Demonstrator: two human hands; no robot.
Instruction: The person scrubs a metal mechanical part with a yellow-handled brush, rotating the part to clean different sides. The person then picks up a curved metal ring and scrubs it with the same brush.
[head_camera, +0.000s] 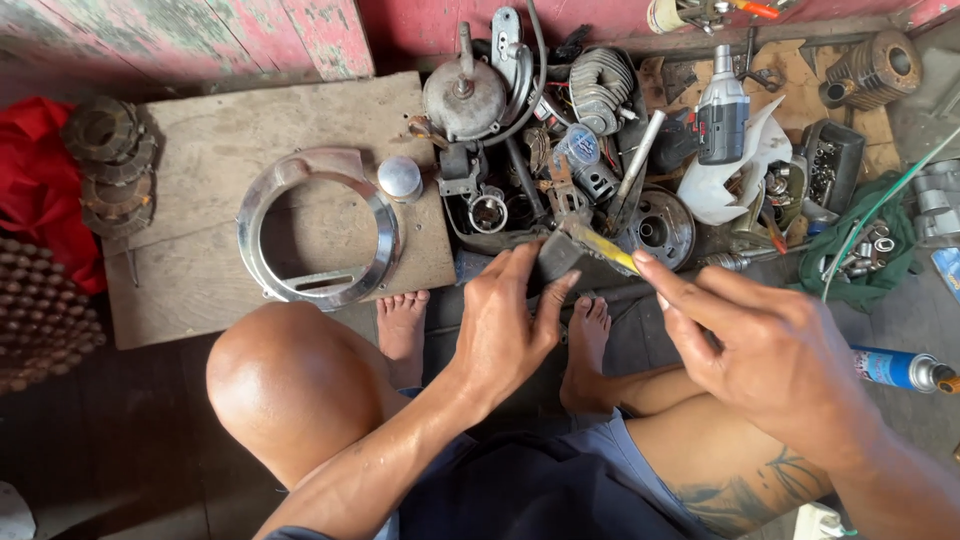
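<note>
Dark part (560, 255) between left-hand fingers (520, 275)

The flat brown wooden board (200, 260) looked rough and matt. On it, the round silver metal ring (385, 235) was smooth and glossy (it reflected light). The red cloth (35, 190) looked soft and matt. The blue metal spray can (890, 367) was shiny.

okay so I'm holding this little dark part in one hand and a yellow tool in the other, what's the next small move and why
Probably steady the small dark part with your left hand and ease the yellow tool slightly further against it. Your right hand already has the tool at the part's edge, and your left fingers wrap it firmly.
</note>
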